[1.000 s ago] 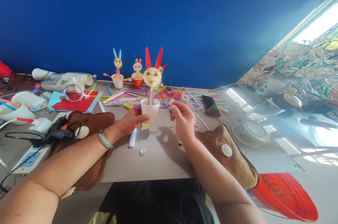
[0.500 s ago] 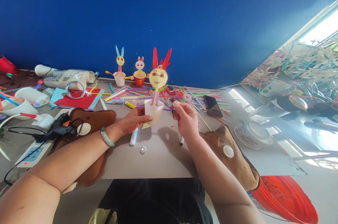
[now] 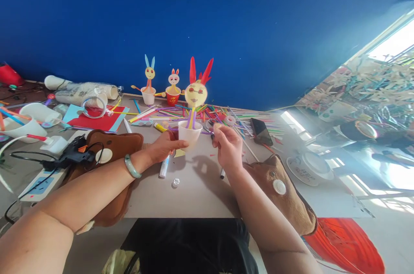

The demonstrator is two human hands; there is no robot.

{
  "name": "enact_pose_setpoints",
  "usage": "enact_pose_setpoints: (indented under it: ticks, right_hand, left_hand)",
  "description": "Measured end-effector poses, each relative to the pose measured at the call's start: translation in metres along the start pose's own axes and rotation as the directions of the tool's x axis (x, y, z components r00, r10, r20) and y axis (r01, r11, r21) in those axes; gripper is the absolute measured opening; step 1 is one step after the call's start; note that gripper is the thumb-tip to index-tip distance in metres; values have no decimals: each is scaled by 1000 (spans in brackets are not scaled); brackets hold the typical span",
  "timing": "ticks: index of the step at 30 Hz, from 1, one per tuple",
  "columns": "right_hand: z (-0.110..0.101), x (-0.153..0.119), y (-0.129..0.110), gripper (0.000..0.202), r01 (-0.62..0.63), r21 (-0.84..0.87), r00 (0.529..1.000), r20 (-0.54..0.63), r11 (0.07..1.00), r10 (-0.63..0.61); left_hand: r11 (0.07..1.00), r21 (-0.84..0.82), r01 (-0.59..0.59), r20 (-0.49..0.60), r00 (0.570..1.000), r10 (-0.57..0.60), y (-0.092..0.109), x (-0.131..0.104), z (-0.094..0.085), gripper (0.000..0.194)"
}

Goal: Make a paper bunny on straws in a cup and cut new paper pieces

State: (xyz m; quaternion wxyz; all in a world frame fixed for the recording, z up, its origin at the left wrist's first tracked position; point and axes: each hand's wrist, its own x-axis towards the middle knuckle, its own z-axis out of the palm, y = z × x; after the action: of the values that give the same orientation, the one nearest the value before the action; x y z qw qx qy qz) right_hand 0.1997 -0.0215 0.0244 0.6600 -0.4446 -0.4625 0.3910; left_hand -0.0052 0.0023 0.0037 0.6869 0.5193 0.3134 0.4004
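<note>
My left hand [image 3: 168,144], with a jade-coloured bangle on its wrist, grips a white paper cup [image 3: 189,134] by its left side and holds it above the table. From the cup rises a pipe-cleaner figure with a round yellow face [image 3: 196,94], drawn features and red ears [image 3: 207,71]. A purple pipe-cleaner arm [image 3: 205,132] sticks out at the cup's right. My right hand [image 3: 228,147] is closed in a pinch at that arm's outer end, where a small pale round piece [image 3: 217,127] shows at the fingertips. The fingers partly hide the end.
Two rabbit cup figures, one in a white cup [image 3: 148,96], one in a red cup [image 3: 173,97], stand by the blue wall. Pipe cleaners [image 3: 223,114], a phone [image 3: 261,132], a marker [image 3: 164,167], brown pouches [image 3: 111,140] and a power strip [image 3: 42,185] surround the hands.
The view has shifted slightly, so the background things sit a little further right. Both hands keep their hold, and the right hand appears marginally closer to the cup.
</note>
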Motion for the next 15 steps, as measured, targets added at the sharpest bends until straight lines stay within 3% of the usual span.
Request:
enact_pose_setpoints:
  ticks: [5,10,15]
  right_hand:
    - [0,0,-2,28,-75,66,992,108,995,68]
    - [2,0,-7,32,-75,13,996,45,997,75]
    - [2,-1,-5,36,-34,-14,999,-1,999,34]
  left_hand:
    - [999,36,15,-12,1000,-15,4,-2,0,49]
    - [998,60,9,-14,1000,-8,12,-7,5,30]
    - [997,69,27,-35,999,-25,11,-6,6,31]
